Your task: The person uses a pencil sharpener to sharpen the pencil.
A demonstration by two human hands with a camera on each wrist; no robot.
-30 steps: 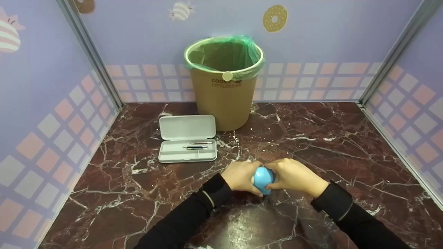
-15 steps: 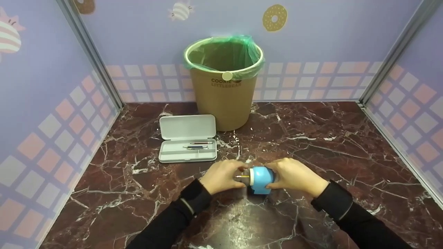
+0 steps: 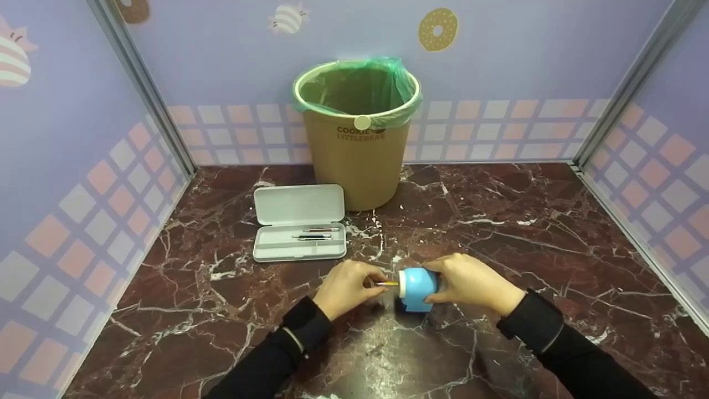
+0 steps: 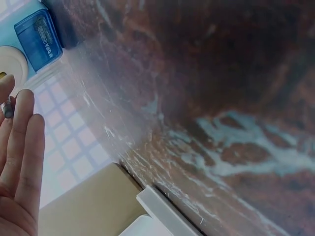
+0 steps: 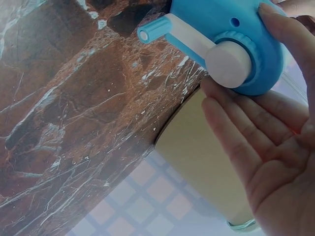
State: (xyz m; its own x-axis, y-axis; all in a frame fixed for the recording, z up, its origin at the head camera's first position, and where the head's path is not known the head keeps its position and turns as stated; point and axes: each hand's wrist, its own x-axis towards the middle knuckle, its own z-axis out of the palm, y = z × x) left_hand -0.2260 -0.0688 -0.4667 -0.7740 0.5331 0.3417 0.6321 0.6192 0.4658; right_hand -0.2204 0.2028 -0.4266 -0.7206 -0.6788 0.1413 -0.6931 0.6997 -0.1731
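A blue crank pencil sharpener [image 3: 419, 289] stands on the marble table, its cream front facing left. From that front a yellow pencil [image 3: 389, 284] sticks out, and my left hand [image 3: 348, 285] pinches its outer end between thumb and fingers. In the left wrist view the grey end of the pencil [image 4: 7, 109] shows at the fingertips, beside the sharpener's clear blue shavings drawer [image 4: 40, 39]. My right hand [image 3: 473, 282] holds the sharpener's back side with thumb and fingers. The right wrist view shows the white crank handle [image 5: 189, 37] with its blue knob, untouched by the fingers.
An open white pencil case [image 3: 299, 250] with several pencils [image 3: 316, 236] in it lies left of centre. Behind it stands a tan trash bin [image 3: 360, 160] lined with a green bag. Patterned wall panels [image 3: 509, 130] border the table at the back and sides.
My left hand has come off the sharpener's front and moved left, uncovering the pencil, then closed its fingers on the pencil's end. My right hand stays on the sharpener.
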